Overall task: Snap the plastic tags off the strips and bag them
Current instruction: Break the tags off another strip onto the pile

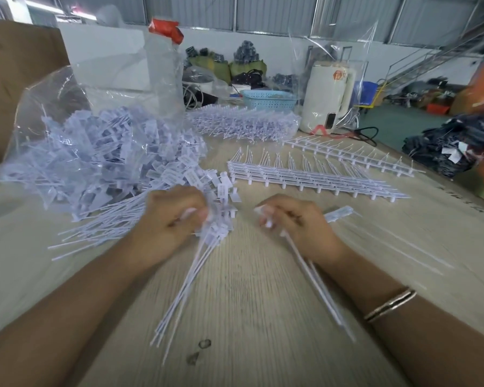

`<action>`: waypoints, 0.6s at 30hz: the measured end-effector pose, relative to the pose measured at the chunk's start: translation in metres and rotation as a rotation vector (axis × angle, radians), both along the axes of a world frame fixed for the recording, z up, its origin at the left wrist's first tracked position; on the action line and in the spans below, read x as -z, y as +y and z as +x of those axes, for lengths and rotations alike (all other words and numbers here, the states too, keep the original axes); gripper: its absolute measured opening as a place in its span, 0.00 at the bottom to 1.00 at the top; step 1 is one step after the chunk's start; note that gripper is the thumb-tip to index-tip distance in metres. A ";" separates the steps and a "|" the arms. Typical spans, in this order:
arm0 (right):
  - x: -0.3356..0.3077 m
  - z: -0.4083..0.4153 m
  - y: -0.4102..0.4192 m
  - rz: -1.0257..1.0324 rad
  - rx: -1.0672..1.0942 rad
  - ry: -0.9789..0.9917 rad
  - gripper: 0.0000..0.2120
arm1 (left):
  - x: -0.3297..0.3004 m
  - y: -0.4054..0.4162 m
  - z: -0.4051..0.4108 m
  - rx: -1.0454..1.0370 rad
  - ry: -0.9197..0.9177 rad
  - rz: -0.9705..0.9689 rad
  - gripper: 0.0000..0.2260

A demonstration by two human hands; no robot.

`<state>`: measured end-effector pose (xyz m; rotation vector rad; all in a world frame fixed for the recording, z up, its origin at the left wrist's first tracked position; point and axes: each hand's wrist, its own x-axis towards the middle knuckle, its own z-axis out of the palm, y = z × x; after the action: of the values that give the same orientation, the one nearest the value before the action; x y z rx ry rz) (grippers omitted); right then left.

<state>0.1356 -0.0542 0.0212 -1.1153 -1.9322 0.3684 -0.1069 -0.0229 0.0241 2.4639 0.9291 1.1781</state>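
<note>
My left hand [171, 219] is closed around a bundle of loose white plastic tags [190, 277], whose thin tails fan down towards me. My right hand [294, 222] grips a strip of tags [316, 286] that runs down and right along my forearm, blurred by motion. The two hands sit a short gap apart over the wooden table [252, 317]. A big heap of snapped-off tags [101, 160] spills from a clear plastic bag [53, 99] at the left. Stacked white strips [305, 177] lie just beyond my right hand.
More strips [347, 155] and another pile of tags [243, 124] lie farther back. A blue basket [268, 100] and a white kettle-like appliance [327, 99] in clear wrap stand at the far edge. A dark pile of clothing [447, 146] sits at the right.
</note>
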 end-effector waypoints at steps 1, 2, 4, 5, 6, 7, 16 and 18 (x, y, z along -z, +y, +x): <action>-0.001 0.008 0.000 0.002 0.040 0.045 0.09 | -0.001 0.003 -0.008 -0.035 -0.024 -0.009 0.12; -0.002 0.013 -0.001 0.002 0.062 0.061 0.09 | -0.002 0.004 -0.011 -0.081 0.007 0.021 0.13; -0.001 0.007 -0.003 -0.027 0.071 0.020 0.06 | -0.003 0.004 -0.002 -0.133 0.168 0.125 0.13; -0.001 -0.002 -0.003 -0.021 0.069 -0.029 0.06 | -0.002 0.003 0.007 -0.158 0.270 0.184 0.15; 0.000 -0.010 -0.002 0.010 0.058 -0.088 0.07 | -0.001 0.003 0.015 -0.197 0.354 0.239 0.17; 0.001 -0.016 -0.002 0.043 0.049 -0.149 0.09 | 0.000 0.004 0.020 -0.246 0.407 0.277 0.18; -0.003 -0.035 -0.008 0.062 0.060 -0.219 0.19 | 0.010 0.000 0.039 -0.285 0.284 0.060 0.29; -0.006 -0.032 -0.009 0.055 0.051 -0.250 0.19 | 0.011 0.001 0.040 -0.251 0.243 0.007 0.24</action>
<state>0.1035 -0.0637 0.0270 -1.2184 -2.1119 0.1517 -0.0668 -0.0216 0.0130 2.5953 1.3356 0.9644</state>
